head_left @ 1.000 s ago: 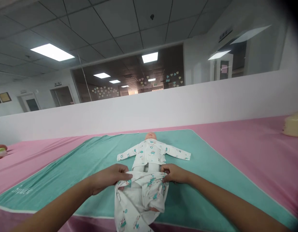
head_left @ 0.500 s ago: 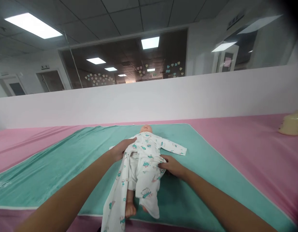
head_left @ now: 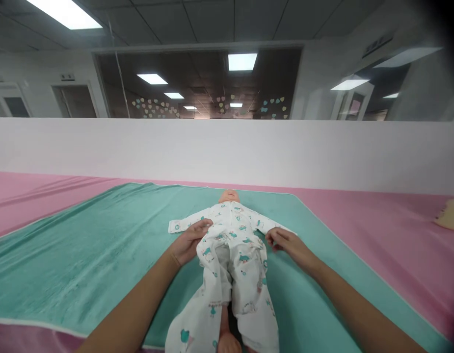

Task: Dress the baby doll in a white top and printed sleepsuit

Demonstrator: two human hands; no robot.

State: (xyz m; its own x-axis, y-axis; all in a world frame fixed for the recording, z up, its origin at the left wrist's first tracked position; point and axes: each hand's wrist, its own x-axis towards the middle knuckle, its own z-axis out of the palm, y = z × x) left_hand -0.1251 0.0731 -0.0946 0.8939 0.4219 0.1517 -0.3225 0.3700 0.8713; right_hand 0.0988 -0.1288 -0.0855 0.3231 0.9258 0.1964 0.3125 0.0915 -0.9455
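a baby doll point(head_left: 229, 197) lies on its back on a green blanket point(head_left: 101, 250), head at the far end, one bare foot showing near the viewer. it wears a white patterned shirt point(head_left: 232, 213), sleeves spread to both sides, and matching trousers point(head_left: 247, 274) that reach up to the shirt's lower part. the person's left hand point(head_left: 192, 241) touches the clothing at the waist, fingers slightly bent; whether they grip cloth, i cannot tell. the right hand point(head_left: 291, 246) is at the right sleeve, fingers curled inward; whether they pinch anything is unclear. pink cloth point(head_left: 374, 220) surrounds the blanket, with a low white wall point(head_left: 212, 152) behind and a pale yellow container point(head_left: 450, 214) far right.
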